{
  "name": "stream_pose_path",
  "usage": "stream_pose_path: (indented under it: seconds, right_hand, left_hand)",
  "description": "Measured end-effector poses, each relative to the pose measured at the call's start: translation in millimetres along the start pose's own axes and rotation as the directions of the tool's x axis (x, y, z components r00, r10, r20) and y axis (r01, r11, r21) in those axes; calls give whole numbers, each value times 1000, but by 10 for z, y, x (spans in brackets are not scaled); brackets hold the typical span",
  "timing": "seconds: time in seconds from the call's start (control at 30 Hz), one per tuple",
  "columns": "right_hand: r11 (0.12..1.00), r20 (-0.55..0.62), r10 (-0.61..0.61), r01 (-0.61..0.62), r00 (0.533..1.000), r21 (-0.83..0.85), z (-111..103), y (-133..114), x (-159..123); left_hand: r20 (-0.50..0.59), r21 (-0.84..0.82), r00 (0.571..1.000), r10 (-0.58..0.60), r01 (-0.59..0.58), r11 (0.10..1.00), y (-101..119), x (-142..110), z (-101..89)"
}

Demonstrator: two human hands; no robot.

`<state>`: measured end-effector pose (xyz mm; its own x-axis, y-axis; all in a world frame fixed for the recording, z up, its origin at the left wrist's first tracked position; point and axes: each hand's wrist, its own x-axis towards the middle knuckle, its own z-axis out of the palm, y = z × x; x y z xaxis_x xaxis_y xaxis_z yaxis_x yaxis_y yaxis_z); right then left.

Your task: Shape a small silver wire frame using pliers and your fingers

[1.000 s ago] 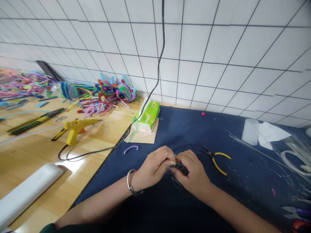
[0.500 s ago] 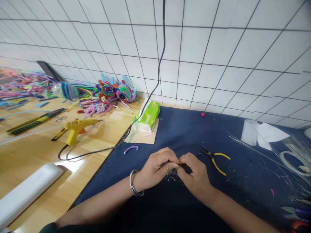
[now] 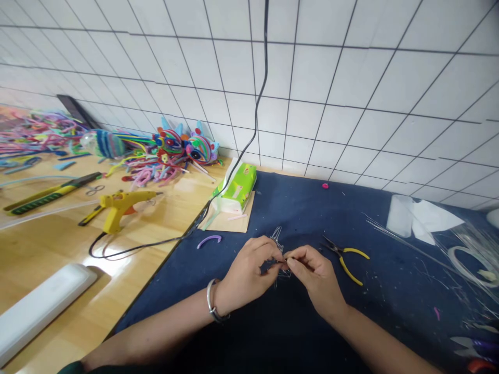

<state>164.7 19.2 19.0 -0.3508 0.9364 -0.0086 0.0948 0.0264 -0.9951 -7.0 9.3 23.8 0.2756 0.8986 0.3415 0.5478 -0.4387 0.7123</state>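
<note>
A small frame of thin bent silver wire [image 3: 277,234] shows above and below my fingertips, its middle hidden by them. My left hand [image 3: 251,267], with a silver bangle at the wrist, pinches the wire frame from the left. From the right, my right hand [image 3: 317,278] pinches at the same piece, thumb and forefinger pressed together. The fingertips of both hands nearly meet over the dark blue cloth [image 3: 300,208]. Just right of my right hand lie yellow-handled pliers [image 3: 346,253], their jaws pointing up and left.
A yellow glue gun [image 3: 120,208] rests on the wooden table at left, its black cord crossing to the cloth. A green tissue pack [image 3: 240,187] lies on brown card. Loose wires [image 3: 397,236] spread at right. Colourful pipe cleaners [image 3: 42,132] heap along the wall.
Both hands have turned the wire frame, so its looped end now stands out above the fingers. My right hand has shifted slightly right and its grip has changed. The pliers stay in place.
</note>
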Motion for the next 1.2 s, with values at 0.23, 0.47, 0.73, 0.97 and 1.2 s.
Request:
stream_pose_path:
  seconds: [0.23,0.47,0.73,0.97,1.2]
  right_hand:
    - [999,12,-17,16,1000,45,-2,11,-18]
    - [999,49,-51,50,998,20,38,-56,-48]
    - [990,84,-125,129,989,-56,31,-66,-88]
    - [971,68,-165,174,984,-166,-7,-27,-63]
    - [949,95,-204,220,974,-227,73,6,-93]
  left_hand:
    - [-45,51,998,40,-37,998,-16,-20,-1]
    - [-54,178,986,159,-147,973,-74,-30,9]
    - [-8,130,982,190,-187,974,-83,-70,7]
    - [237,-80,965,112,-95,992,-14,17,-55]
    - [12,-159,1000,4,-2,987,-87,-70,138]
